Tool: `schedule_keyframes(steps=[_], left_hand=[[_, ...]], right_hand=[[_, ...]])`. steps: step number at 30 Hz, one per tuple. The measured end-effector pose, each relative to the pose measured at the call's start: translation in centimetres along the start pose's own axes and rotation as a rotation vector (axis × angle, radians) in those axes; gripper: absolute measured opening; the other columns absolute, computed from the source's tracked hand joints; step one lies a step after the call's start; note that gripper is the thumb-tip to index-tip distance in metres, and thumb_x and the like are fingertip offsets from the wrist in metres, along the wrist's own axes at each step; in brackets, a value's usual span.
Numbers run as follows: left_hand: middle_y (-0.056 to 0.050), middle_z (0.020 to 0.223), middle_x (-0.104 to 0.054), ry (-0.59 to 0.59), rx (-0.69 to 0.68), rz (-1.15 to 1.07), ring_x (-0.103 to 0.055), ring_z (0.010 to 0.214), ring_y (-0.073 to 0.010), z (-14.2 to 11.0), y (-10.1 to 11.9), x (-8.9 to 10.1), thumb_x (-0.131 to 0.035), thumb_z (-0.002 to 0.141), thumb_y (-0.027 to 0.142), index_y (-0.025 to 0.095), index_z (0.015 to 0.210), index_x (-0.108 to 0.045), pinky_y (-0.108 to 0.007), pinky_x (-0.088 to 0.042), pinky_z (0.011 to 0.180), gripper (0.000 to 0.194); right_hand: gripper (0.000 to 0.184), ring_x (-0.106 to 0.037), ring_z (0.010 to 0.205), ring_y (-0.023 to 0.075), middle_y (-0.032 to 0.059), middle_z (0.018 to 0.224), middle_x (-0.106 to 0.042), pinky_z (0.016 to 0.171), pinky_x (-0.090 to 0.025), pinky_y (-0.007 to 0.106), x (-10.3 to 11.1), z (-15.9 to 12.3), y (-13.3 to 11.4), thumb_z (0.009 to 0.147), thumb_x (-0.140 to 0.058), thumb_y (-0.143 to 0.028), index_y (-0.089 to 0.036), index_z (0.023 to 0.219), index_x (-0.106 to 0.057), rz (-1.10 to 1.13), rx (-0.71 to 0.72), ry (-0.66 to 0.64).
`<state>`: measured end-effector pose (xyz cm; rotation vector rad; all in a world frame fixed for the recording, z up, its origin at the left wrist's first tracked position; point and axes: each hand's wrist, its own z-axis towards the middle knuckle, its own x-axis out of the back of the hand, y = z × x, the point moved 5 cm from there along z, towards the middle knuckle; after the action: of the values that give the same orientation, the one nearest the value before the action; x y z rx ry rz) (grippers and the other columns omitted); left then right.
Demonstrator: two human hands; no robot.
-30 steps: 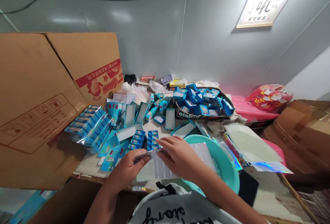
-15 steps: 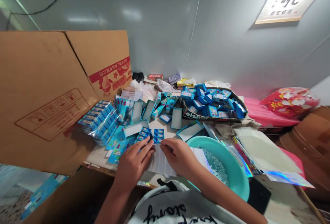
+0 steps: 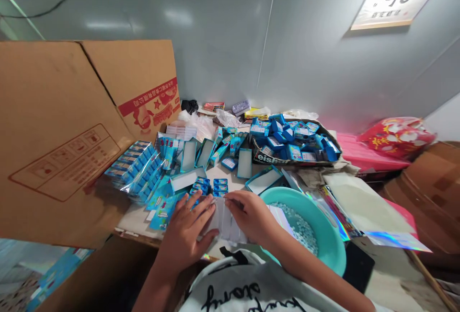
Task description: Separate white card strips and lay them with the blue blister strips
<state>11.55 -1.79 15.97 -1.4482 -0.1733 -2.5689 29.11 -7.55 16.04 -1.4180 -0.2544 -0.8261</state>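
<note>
My left hand (image 3: 189, 228) lies with its fingers spread over the left side of a clear plastic sheet (image 3: 227, 225), fingertips near a stack of small blue boxes (image 3: 201, 185). The far edge of the sheet is pinched between the thumb and fingers of my right hand (image 3: 249, 211). A second short stack of blue boxes (image 3: 220, 187) stands just beyond the sheet, between the two hands. Whether the sheet is a single film or a bag, I cannot tell. Right of my right hand sits a turquoise basin (image 3: 332, 235) holding many small pale pieces (image 3: 304, 230).
A large cardboard carton (image 3: 53, 158) rises on the left beside plastic-wrapped blue boxes (image 3: 134, 170). Open trays (image 3: 245, 163) lie behind the hands. A black carton (image 3: 266, 158) at the back is heaped with blue boxes. Pale sheets (image 3: 362, 202) lie to the right.
My left hand has shifted slightly left and its fingers have spread apart, uncovering more of the left stack. My right hand keeps its pinch on the sheet. The whole view has shifted a little.
</note>
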Motion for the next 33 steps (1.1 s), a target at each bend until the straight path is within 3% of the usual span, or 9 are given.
schedule_keyframes(steps=[5, 10, 15, 19, 24, 28, 30, 33], left_hand=[[-0.01, 0.145, -0.058, -0.034, 0.017, -0.15, -0.04, 0.144, -0.0251, 0.2, 0.3, -0.4, -0.059, 0.094, 0.032, 0.017, 0.135, -0.052, -0.048, -0.013, 0.125, 0.045], [-0.004, 0.122, -0.071, 0.092, 0.233, -0.254, -0.06, 0.121, -0.0192, 0.8, -0.2, -0.7, -0.059, 0.095, 0.024, 0.025, 0.128, -0.055, -0.047, -0.024, 0.121, 0.033], [0.001, 0.106, -0.075, 0.147, 0.371, -0.311, -0.067, 0.103, -0.0179, 1.6, -0.8, -1.1, -0.065, 0.092, 0.026, 0.029, 0.112, -0.063, -0.051, -0.03, 0.119, 0.02], [0.003, 0.098, -0.075, 0.176, 0.352, -0.352, -0.068, 0.098, -0.0156, 1.6, -1.3, -0.8, -0.063, 0.093, 0.02, 0.029, 0.103, -0.067, -0.051, -0.03, 0.121, 0.014], [0.001, 0.097, -0.074, 0.312, 0.289, -0.435, -0.069, 0.099, -0.0151, 0.7, -1.2, 0.0, -0.065, 0.088, 0.009, 0.026, 0.103, -0.067, -0.047, -0.041, 0.116, 0.023], [0.001, 0.1, -0.075, 0.418, 0.318, -0.629, -0.071, 0.097, -0.0167, -0.2, -0.8, 0.2, -0.065, 0.086, 0.004, 0.028, 0.107, -0.068, -0.045, -0.051, 0.107, 0.032], [0.001, 0.096, -0.074, 0.541, 0.442, -0.777, -0.072, 0.098, -0.0186, -0.7, -1.2, 0.0, -0.067, 0.085, 0.006, 0.027, 0.101, -0.069, -0.041, -0.058, 0.097, 0.026], [0.002, 0.089, -0.073, 0.726, 0.738, -0.975, -0.074, 0.091, -0.0175, -1.8, -2.6, -1.1, -0.074, 0.083, 0.015, 0.025, 0.095, -0.068, -0.032, -0.061, 0.084, 0.017]], right_hand=[[0.021, -0.068, 0.087, 0.0209, 0.0056, 0.094, -0.076, 0.076, -0.045, 0.027, 0.4, 0.0, -0.1, 0.094, -0.053, -0.021, -0.021, 0.091, -0.074, -0.051, 0.005, -0.024], [0.022, -0.065, 0.082, 0.0182, 0.0038, 0.09, -0.074, 0.071, -0.042, 0.026, 0.4, -0.4, -0.7, 0.094, -0.052, -0.017, -0.022, 0.093, -0.073, -0.066, 0.022, -0.094], [0.022, -0.063, 0.08, 0.0174, 0.0036, 0.087, -0.073, 0.07, -0.04, 0.025, 0.0, -0.6, -1.1, 0.094, -0.052, -0.016, -0.021, 0.09, -0.072, -0.088, 0.039, -0.103], [0.021, -0.062, 0.077, 0.0174, 0.0038, 0.084, -0.072, 0.068, -0.039, 0.026, -0.2, -0.6, -1.1, 0.094, -0.052, -0.016, -0.02, 0.087, -0.072, -0.106, 0.038, -0.119], [0.021, -0.063, 0.079, 0.0181, 0.0038, 0.087, -0.073, 0.068, -0.038, 0.026, 0.3, -0.3, -0.5, 0.095, -0.051, -0.02, -0.02, 0.091, -0.072, -0.106, 0.003, -0.038], [0.022, -0.063, 0.076, 0.0187, 0.0044, 0.087, -0.073, 0.066, -0.037, 0.027, 1.6, 0.3, 1.1, 0.096, -0.05, -0.024, -0.02, 0.095, -0.072, -0.157, -0.052, 0.036], [0.024, -0.063, 0.078, 0.0197, 0.0058, 0.089, -0.074, 0.067, -0.037, 0.028, 2.7, 0.4, 2.8, 0.096, -0.049, -0.025, -0.02, 0.096, -0.072, -0.213, -0.111, 0.078], [0.027, -0.064, 0.079, 0.0216, 0.0082, 0.088, -0.074, 0.066, -0.036, 0.029, 4.8, -0.4, 7.4, 0.095, -0.046, -0.025, -0.018, 0.092, -0.072, -0.336, -0.267, 0.127]])
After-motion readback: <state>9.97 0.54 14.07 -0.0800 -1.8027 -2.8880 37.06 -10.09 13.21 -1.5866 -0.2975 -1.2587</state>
